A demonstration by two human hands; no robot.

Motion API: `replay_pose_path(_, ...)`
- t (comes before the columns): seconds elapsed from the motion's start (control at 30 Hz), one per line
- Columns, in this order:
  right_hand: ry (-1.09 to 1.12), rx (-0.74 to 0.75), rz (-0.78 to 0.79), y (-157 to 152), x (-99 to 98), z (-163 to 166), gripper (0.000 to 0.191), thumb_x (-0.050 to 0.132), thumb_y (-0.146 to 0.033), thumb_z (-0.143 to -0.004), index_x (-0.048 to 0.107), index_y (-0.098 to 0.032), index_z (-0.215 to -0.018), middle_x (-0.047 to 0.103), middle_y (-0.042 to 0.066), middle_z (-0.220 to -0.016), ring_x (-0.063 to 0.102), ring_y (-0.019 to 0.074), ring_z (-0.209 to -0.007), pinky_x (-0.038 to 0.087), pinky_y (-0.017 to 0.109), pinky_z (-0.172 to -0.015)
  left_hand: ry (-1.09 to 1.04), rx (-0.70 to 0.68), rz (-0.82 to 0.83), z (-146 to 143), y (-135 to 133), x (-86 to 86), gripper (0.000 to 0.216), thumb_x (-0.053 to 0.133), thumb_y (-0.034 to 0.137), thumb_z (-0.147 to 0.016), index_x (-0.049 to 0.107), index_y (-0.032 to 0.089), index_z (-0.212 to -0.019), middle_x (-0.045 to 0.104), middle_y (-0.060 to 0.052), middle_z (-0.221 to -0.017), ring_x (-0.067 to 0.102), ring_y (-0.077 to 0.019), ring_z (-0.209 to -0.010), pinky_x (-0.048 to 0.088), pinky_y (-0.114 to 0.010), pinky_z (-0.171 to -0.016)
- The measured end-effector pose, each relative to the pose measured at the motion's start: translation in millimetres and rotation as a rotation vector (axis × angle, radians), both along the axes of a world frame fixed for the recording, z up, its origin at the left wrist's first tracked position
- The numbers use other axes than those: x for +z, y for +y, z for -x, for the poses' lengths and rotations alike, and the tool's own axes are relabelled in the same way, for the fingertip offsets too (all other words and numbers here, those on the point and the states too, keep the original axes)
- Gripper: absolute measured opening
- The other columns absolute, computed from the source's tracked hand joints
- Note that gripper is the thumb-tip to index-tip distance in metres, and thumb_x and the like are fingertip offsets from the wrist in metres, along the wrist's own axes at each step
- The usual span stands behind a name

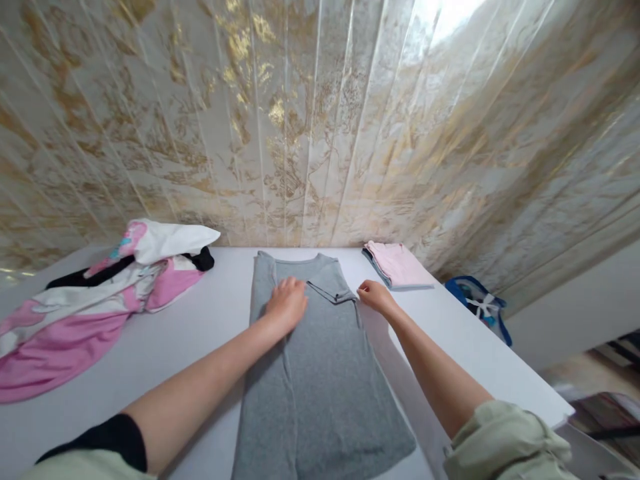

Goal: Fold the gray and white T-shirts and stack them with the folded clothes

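A grey knit top (330,373) lies spread on the table, its neckline at the far end and its left side folded inward. A thin dark cord or trim line (323,291) crosses its upper right part. My left hand (289,303) rests palm down on the upper chest of the top, fingers stretched forward. At the top's right edge, near the end of the dark line, my right hand (376,295) has its fingers pinched together. Whether fabric is between those fingertips cannot be made out.
A loose pile of pink, white and black clothing (100,307) covers the table's left side. Folded pink and grey garments (397,265) sit at the back right of the white table (480,360). A blue-edged clear bag (477,307) is beyond the right edge. A gold-patterned curtain (300,133) hangs behind.
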State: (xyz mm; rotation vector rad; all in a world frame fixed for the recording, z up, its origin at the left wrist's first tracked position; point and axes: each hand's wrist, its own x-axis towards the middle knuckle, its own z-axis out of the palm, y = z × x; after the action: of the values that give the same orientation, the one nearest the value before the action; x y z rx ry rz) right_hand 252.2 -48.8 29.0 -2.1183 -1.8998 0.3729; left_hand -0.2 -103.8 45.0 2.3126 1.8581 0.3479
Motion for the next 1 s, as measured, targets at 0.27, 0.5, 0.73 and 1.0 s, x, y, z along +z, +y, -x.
replay_pose_path(0.27,0.092,-0.003,0.007,20.1,-30.0,0.9,0.029,0.053,-0.037,-0.087,0.073,-0.017,-0.094,0.074,0.006,-0.089,0.066,0.0153,-0.079,0.041,0.022,-0.067,-0.08,-0.635,0.127,-108.4,-82.7,-7.8,0.025,0.045,0.012,-0.087,0.064,0.021,-0.1,0.067,-0.009,-0.097,0.065,-0.0235,-0.09,0.05,-0.033,-0.075)
replay_pose_path(0.5,0.091,-0.053,0.0,60.1,-27.0,15.3,0.03,0.058,-0.04,-0.084,0.072,-0.017,-0.096,0.074,0.009,-0.096,0.067,0.0179,-0.088,0.044,0.023,-0.072,-0.083,-0.588,0.155,-116.0,-71.3,-33.7,0.019,0.048,0.011,-0.081,0.059,0.017,-0.095,0.066,-0.011,-0.098,0.065,-0.0256,-0.088,0.052,-0.035,-0.074)
replay_pose_path(0.73,0.051,-0.093,0.05,92.4,-25.0,34.5,0.031,0.06,-0.043,-0.082,0.07,-0.016,-0.092,0.073,0.012,-0.087,0.069,0.0216,-0.084,0.046,0.025,-0.067,-0.205,-0.57,0.196,-109.3,-67.7,-38.0,0.019,0.046,0.017,-0.083,0.059,0.016,-0.097,0.067,-0.013,-0.1,0.066,-0.0264,-0.092,0.053,-0.034,-0.077)
replay_pose_path(1.0,-0.008,-0.071,0.124,111.9,-21.4,45.0,0.019,0.067,-0.032,-0.076,0.069,-0.014,-0.082,0.072,0.011,-0.076,0.068,0.0208,-0.071,0.043,0.023,-0.056,-0.271,-0.546,0.208,-109.2,-68.7,-47.4,0.024,0.046,0.015,-0.083,0.058,0.013,-0.104,0.067,-0.016,-0.103,0.066,-0.0272,-0.094,0.053,-0.036,-0.081)
